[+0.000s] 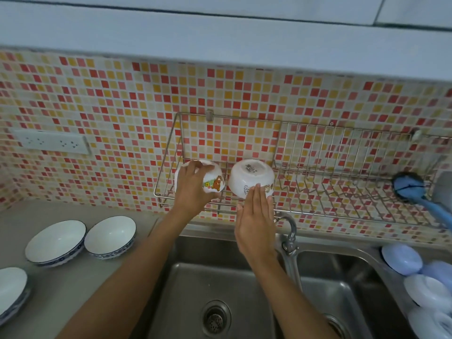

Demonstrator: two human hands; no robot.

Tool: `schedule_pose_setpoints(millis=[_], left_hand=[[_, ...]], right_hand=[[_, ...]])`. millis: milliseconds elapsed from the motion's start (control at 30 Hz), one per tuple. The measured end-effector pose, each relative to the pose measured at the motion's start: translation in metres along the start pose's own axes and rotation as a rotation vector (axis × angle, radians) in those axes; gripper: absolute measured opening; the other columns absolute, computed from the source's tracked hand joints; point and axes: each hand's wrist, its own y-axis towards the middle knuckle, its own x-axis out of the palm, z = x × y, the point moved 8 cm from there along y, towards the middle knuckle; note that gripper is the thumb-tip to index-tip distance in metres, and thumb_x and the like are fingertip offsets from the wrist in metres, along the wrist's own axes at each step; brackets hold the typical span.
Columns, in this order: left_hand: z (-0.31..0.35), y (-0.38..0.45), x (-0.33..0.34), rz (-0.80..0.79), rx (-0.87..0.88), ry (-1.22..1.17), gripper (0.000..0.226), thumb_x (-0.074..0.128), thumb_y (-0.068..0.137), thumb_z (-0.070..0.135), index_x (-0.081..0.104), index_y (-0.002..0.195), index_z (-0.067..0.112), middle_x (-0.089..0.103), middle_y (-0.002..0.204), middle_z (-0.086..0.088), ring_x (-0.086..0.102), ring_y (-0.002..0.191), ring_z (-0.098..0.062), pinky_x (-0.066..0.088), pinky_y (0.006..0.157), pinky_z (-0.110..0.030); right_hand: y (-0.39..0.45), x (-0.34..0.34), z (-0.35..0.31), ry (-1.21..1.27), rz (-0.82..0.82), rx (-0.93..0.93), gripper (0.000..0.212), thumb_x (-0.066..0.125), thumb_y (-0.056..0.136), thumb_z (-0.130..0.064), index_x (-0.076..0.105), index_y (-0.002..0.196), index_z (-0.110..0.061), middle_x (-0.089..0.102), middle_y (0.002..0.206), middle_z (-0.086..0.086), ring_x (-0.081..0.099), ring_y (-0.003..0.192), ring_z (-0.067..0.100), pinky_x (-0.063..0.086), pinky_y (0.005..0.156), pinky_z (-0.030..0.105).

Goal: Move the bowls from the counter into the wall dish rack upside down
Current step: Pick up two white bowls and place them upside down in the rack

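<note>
Bowls: two small white ones sit upside down in the left section of the wire rack (342,152) at frame centre. The left hand (193,189) grips the left bowl (212,179); the right hand (254,221), fingers straight and unclasped, touches the right bowl (252,177). Two blue-rimmed bowls (56,243) stand upright on the counter (80,289), lower left.

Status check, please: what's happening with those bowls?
Left hand gripping cartoon bowl in rack. Right hand open, touching second inverted bowl. Two bowls on counter.
</note>
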Motion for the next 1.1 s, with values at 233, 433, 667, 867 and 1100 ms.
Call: schedule_pose_setpoints(millis=[233,433,667,867,1100], left_hand=[[-0.004,-0.003,0.007,0.004,-0.068,-0.125,0.034,0.076,0.075,0.006,0.069,0.108,0.008,0.053,0.127,-0.013,0.053,0.115,-0.029,0.047,0.099,-0.037],[0.0,-0.019,0.003,0.013,0.014,-0.027,0.045,0.062,0.089,0.022,0.052,0.132,0.011,0.047,0.142,-0.011,0.044,0.128,-0.029,0.04,0.106,-0.042],[-0.013,-0.035,0.012,-0.129,0.085,0.221,0.054,0.03,0.101,0.037,0.029,0.146,0.007,0.027,0.156,-0.012,0.024,0.145,-0.028,0.016,0.117,-0.045],[-0.012,-0.013,0.031,-0.371,0.17,0.349,0.055,0.016,0.102,0.035,0.005,0.151,0.014,0.001,0.161,-0.003,0.0,0.149,-0.018,0.004,0.12,-0.042],[-0.013,-0.014,0.033,-0.279,0.227,0.389,0.063,0.002,0.097,0.044,0.008,0.152,0.014,0.006,0.161,-0.002,0.004,0.148,-0.017,0.003,0.121,-0.039]], right_hand=[[-0.001,0.0,0.0,0.003,0.011,0.001,0.053,0.03,0.102,-0.032,0.037,0.143,0.001,0.036,0.15,0.019,0.028,0.143,0.028,0.006,0.117,0.044],[-0.001,-0.002,0.001,0.009,0.017,0.002,0.052,0.03,0.102,-0.031,0.037,0.142,0.001,0.037,0.15,0.019,0.03,0.142,0.029,0.007,0.117,0.043],[-0.001,0.002,0.002,0.033,0.024,-0.017,0.05,0.031,0.102,-0.029,0.036,0.144,-0.002,0.036,0.151,0.015,0.026,0.144,0.026,0.005,0.117,0.045],[-0.002,0.003,0.002,0.068,0.062,-0.024,0.049,0.03,0.101,-0.026,0.039,0.141,0.001,0.039,0.148,0.019,0.03,0.142,0.029,0.012,0.116,0.048],[-0.003,0.005,0.002,0.084,0.076,-0.054,0.05,0.024,0.103,-0.026,0.035,0.144,0.001,0.033,0.152,0.018,0.022,0.145,0.028,-0.002,0.121,0.041]])
